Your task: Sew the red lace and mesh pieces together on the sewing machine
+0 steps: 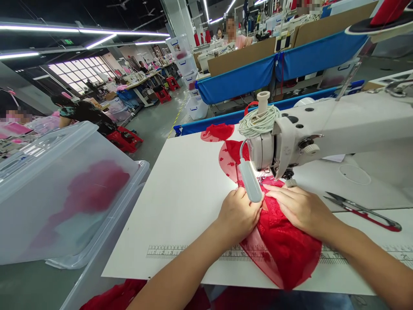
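A red sheer lace fabric piece point(282, 254) lies under the sewing machine point(342, 125) and drapes over the table's front edge. My left hand point(238, 214) is closed, with curled fingers gripping the fabric's left side just below the needle area. Flat on the fabric's right side, my right hand point(301, 209) has its fingers stretched out towards the presser foot. A grey lamp point(251, 180) on a bent neck hangs in front of the needle and partly covers my left fingertips. Beyond the needle, more sheer red fabric point(228, 162) spreads over the tabletop.
Black-and-red thread snips point(363, 211) lie right of my right hand. A printed ruler point(167, 251) runs along the front of the white table point(161, 202). A translucent plastic bin point(64, 193) stands at the left. Blue cloth troughs point(238, 84) and other workers' stations are behind.
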